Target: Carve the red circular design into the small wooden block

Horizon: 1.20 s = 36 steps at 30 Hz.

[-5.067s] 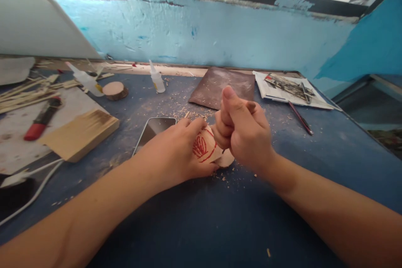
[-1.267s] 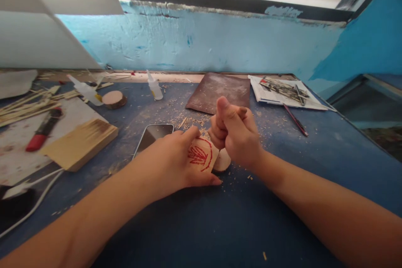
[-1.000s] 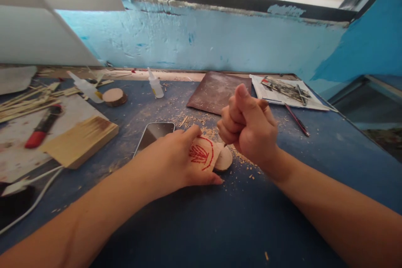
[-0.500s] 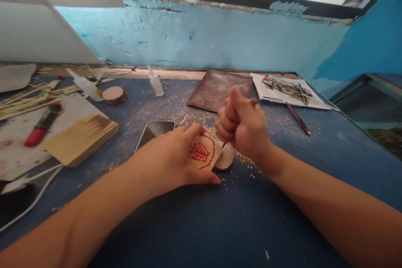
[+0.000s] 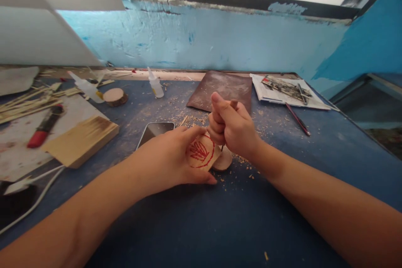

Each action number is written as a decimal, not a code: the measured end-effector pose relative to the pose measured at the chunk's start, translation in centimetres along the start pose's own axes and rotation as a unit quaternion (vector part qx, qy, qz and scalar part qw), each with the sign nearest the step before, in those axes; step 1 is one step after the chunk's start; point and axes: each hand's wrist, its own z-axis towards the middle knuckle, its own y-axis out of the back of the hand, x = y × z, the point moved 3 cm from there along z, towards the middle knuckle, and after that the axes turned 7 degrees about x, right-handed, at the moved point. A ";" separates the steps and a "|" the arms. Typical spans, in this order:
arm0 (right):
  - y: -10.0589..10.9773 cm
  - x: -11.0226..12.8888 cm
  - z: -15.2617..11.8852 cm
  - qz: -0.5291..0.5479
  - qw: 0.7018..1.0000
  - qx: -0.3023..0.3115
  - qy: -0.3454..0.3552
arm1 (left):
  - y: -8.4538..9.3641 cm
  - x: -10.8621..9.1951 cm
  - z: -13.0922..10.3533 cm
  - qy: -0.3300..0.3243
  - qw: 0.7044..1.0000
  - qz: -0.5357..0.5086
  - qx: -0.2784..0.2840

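In the head view, my left hand (image 5: 171,155) is closed around the edges of a pale wooden piece (image 5: 205,161) marked with a red ring and red leaf-like strokes. Under its right edge lies a round wood slice (image 5: 223,161). My right hand (image 5: 234,125) makes a fist around a thin carving tool (image 5: 222,148); its brown handle end pokes out above the fist. The dark shaft points down at the right edge of the marked piece, over the slice. I cannot make out the tip's exact shape.
Wood shavings (image 5: 248,163) surround the hands. A phone (image 5: 153,131) lies behind my left hand. Brown sandpaper (image 5: 220,88), a pencil (image 5: 298,119) and papers (image 5: 320,101) are farther back. Left stand glue bottles (image 5: 156,83), a wood block (image 5: 81,140) and a red-handled cutter (image 5: 45,127).
My right fist has moved slightly left and tilted, bringing the tool's shaft more upright and its handle end into sight. My left hand still holds the wooden piece, shifted slightly left.
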 end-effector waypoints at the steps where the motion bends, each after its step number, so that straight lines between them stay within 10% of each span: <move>1: 0.0 0.1 0.1 0.001 1.000 0.002 -0.003 | 0.0 0.0 0.0 0.001 1.000 0.000 0.002; 13: -0.6 -0.9 -0.1 -0.048 0.999 0.003 -0.019 | 0.3 0.3 0.2 -0.033 0.997 -0.055 0.047; 26: 0.6 0.3 -0.5 -0.060 0.993 0.053 -0.089 | 0.7 3.0 0.8 -0.115 0.992 0.027 -0.051; 36: 0.9 5.1 -2.0 -0.532 0.830 0.128 -0.111 | 0.6 2.2 0.5 -0.152 0.987 0.010 -0.052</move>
